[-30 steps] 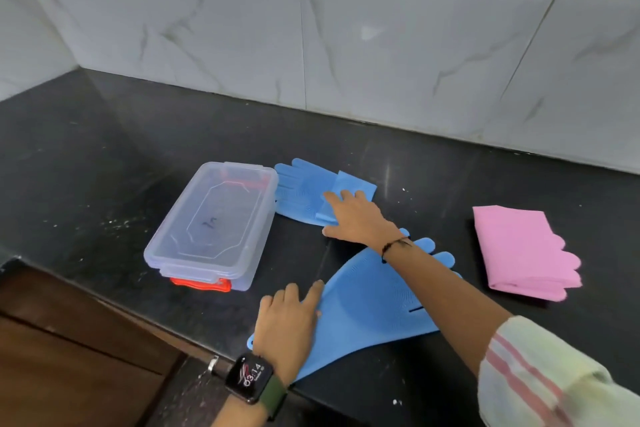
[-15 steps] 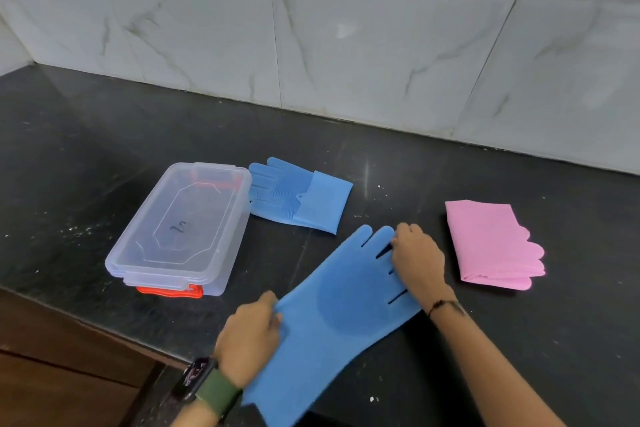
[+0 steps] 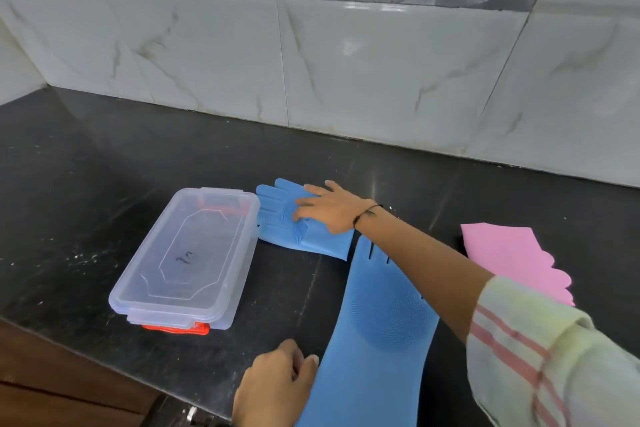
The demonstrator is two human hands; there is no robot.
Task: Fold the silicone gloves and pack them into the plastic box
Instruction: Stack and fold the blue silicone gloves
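A folded blue silicone glove [image 3: 277,218] lies beside the right edge of the clear plastic box [image 3: 187,256], whose lid is on. My right hand [image 3: 329,210] rests flat on that folded glove with fingers spread. A second blue glove [image 3: 374,333] lies unfolded, stretching from the middle of the counter to the front edge. My left hand [image 3: 277,388] holds its cuff edge at the front, fingers curled against the silicone. Folded pink gloves [image 3: 512,256] lie at the right, partly behind my right sleeve.
The black stone counter [image 3: 104,166] runs back to a white tiled wall [image 3: 346,80]. A wooden cabinet front [image 3: 52,385] shows below the counter's front edge at lower left. The box has an orange clip [image 3: 176,329] on its near end.
My right hand left the fingers of the unfolded glove and moved back left onto the folded blue glove. The unfolded glove now lies straighter, toward the front edge. My left hand stays at its cuff.
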